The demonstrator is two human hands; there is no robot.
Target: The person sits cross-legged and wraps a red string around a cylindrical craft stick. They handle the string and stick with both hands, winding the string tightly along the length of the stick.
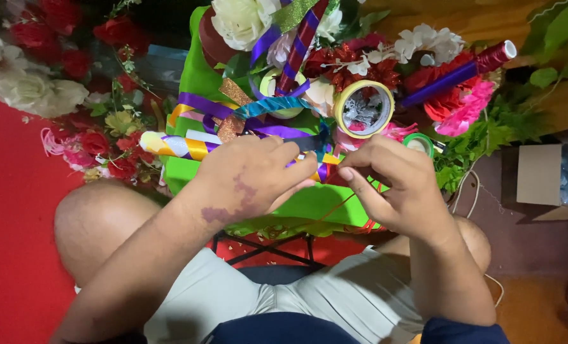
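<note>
A: How much room w/ the hands?

B: Tight. Left hand [252, 178] and right hand [392, 185] sit close together over the near part of the green sheet [297, 210], which rests on a small stand betw. the person's knees. The sheet's near edge hangs just past the hands; open red floor [10, 223] to the left, brownish floor to the right.

A: Grip?

B: Left fingers curled down on a purple ribbon [322, 171], right where it crosses a striped yellow-purple-white roll [176, 145]. Right thumb and forefinger pinched together; on what, can't tell for sure, poss. the same ribbon end or the thin red string [335, 207] trailing under the hand.

A: Materials?

B: Glossy ribbons, purple and teal, a glittery gold bow piece [233, 95], smooth paper sheet. Tape ring [363, 108], yellowish rim, crumpled silver inside, just beyond the right hand. A small green tape roll [418, 143] beside it.

A: What's crowding?

B: Fabric flowers, white, red, pink, packed along the far side; purple-and-red foil tube [456, 73] tilted up to the right; more red and white blooms [55, 76] far left. Cardboard box [539, 175] at right, well apart.
</note>
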